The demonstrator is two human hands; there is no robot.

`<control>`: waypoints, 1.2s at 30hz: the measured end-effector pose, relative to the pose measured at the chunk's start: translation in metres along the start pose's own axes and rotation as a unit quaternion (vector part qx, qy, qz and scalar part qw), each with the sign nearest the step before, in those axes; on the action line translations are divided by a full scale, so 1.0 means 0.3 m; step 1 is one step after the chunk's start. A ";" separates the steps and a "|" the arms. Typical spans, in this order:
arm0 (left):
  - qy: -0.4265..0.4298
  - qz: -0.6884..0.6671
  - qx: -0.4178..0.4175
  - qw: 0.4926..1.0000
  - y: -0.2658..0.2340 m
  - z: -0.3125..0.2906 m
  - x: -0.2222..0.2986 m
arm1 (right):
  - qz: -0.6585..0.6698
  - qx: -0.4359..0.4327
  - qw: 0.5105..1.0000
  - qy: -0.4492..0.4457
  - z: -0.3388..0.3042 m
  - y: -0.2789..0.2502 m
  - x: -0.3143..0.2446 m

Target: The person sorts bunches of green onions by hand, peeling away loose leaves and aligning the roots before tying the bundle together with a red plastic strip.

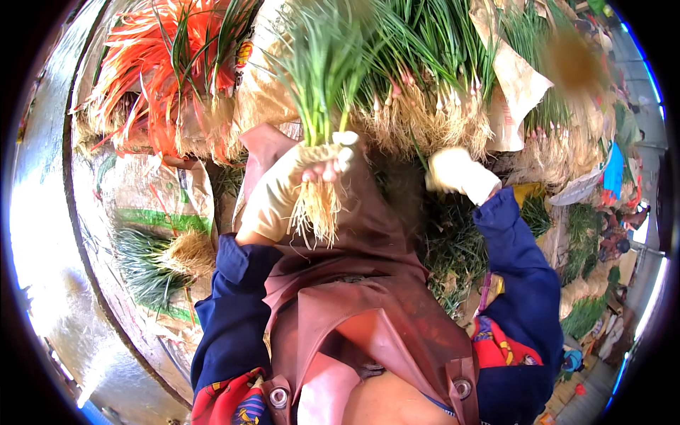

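My left hand, in a pale glove, is closed around a bunch of spring onions above my lap. Their green leaves point up and away, and the upper tips are blurred. Pinkish bulbs show at my fingers, with straw-coloured roots hanging below the hand. Off to the right, my right hand wears a similar glove and is smeared by motion, so its fingers cannot be made out. A thin green stalk runs up beside it; whether the hand holds it is unclear.
Piles of spring onions lie ahead, roots toward me. Orange-red plastic strips hang at far left. A smaller onion bundle rests on sacking at left. Loose green trimmings lie right of my brown apron.
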State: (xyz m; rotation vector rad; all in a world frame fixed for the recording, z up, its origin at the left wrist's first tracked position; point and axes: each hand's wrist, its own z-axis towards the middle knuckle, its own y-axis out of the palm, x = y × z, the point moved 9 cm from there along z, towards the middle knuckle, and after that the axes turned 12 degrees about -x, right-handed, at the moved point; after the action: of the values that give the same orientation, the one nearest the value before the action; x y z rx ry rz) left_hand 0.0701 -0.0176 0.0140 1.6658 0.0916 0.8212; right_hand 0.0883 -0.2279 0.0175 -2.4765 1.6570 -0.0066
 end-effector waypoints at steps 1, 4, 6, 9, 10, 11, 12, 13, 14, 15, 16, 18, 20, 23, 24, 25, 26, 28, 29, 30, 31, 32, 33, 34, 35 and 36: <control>0.078 0.001 0.069 0.995 -0.011 -0.024 0.017 | -0.060 -0.024 0.998 0.011 -0.066 0.016 -0.037; 0.163 0.016 0.183 0.969 -0.058 -0.065 0.053 | -0.130 0.478 0.855 -0.152 -0.143 -0.260 -0.139; 0.172 -0.048 0.165 0.970 -0.066 0.037 0.025 | 0.048 0.530 0.845 0.054 -0.163 -0.447 -0.051; 0.138 -0.056 0.209 0.966 -0.059 0.108 0.014 | -0.126 0.577 0.797 0.123 -0.081 -0.594 -0.059; 0.117 0.019 0.240 0.964 -0.043 0.114 0.037 | -0.047 0.539 0.836 0.089 -0.068 -0.593 -0.041; 0.125 -0.002 0.229 0.965 -0.030 0.120 0.031 | 0.032 0.496 0.866 0.053 -0.064 -0.573 -0.018; 0.160 -0.028 0.233 0.959 -0.053 0.115 0.029 | 0.129 0.441 0.888 0.021 -0.130 -0.526 -0.083; 0.186 -0.056 0.230 0.954 -0.067 0.127 0.014 | 0.238 0.384 0.887 -0.091 -0.157 -0.457 -0.119; 0.166 -0.063 0.235 0.956 -0.056 0.153 0.001 | 0.305 0.365 0.861 -0.181 -0.120 -0.422 -0.116; 0.133 -0.026 0.217 0.967 -0.079 0.174 -0.021 | 0.363 0.346 0.821 -0.273 -0.084 -0.397 -0.127; 0.127 0.000 0.216 0.968 -0.076 0.200 -0.025 | 0.421 0.325 0.768 -0.356 -0.038 -0.364 -0.114; 0.135 -0.020 0.218 0.966 -0.075 0.219 -0.044 | 0.567 0.246 0.646 -0.448 0.086 -0.328 -0.077; 0.097 0.002 0.266 0.959 -0.046 0.213 -0.048 | 0.568 0.254 0.692 -0.365 0.099 -0.360 -0.120; 0.113 -0.069 0.270 0.954 -0.063 0.198 -0.112 | 0.417 0.335 0.797 -0.280 0.031 -0.418 -0.187; 0.095 -0.067 0.258 0.959 -0.058 0.178 -0.109 | 0.373 0.341 0.806 -0.308 0.012 -0.432 -0.198; 0.071 -0.068 0.245 0.965 -0.046 0.158 -0.111 | 0.332 0.345 0.813 -0.332 -0.003 -0.426 -0.189; 0.070 -0.103 0.263 0.957 -0.036 0.138 -0.116 | 0.291 0.349 0.818 -0.354 -0.020 -0.414 -0.176; 0.098 -0.200 0.104 0.969 0.043 0.122 -0.096 | 0.311 0.297 0.808 -0.403 -0.039 -0.357 -0.158; 0.131 -0.241 0.039 0.961 0.083 0.113 -0.078 | 0.327 0.275 0.851 -0.306 0.000 -0.315 -0.083; 0.144 -0.191 0.046 0.970 0.049 0.059 -0.062 | 0.170 0.350 0.848 -0.360 -0.025 -0.280 -0.059; 0.155 -0.142 0.053 0.976 0.064 0.035 -0.024 | 0.009 0.414 0.817 -0.401 -0.113 -0.239 -0.110; 0.167 -0.072 0.232 0.956 0.025 -0.025 -0.028 | 0.015 0.239 0.936 -0.258 0.001 -0.157 -0.092; 0.188 -0.130 0.251 0.941 0.019 -0.037 -0.028 | 0.014 0.048 0.993 -0.103 0.002 -0.057 -0.108; 0.183 -0.114 0.201 0.956 -0.012 -0.010 -0.026 | -0.106 0.270 0.935 -0.203 -0.030 -0.132 -0.136; 0.179 -0.097 0.150 0.967 -0.044 0.014 -0.023 | -0.082 0.397 0.902 -0.149 -0.019 -0.211 -0.064; 0.171 -0.104 0.172 0.965 -0.053 0.051 -0.025 | -0.038 0.508 0.856 -0.092 -0.051 -0.288 -0.013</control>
State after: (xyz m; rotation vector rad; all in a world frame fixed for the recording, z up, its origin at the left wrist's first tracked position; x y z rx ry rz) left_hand 0.0789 -0.0295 -0.0042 1.7811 0.6723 0.9622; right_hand 0.1646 -0.1942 0.0448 -1.6373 1.0321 -0.4985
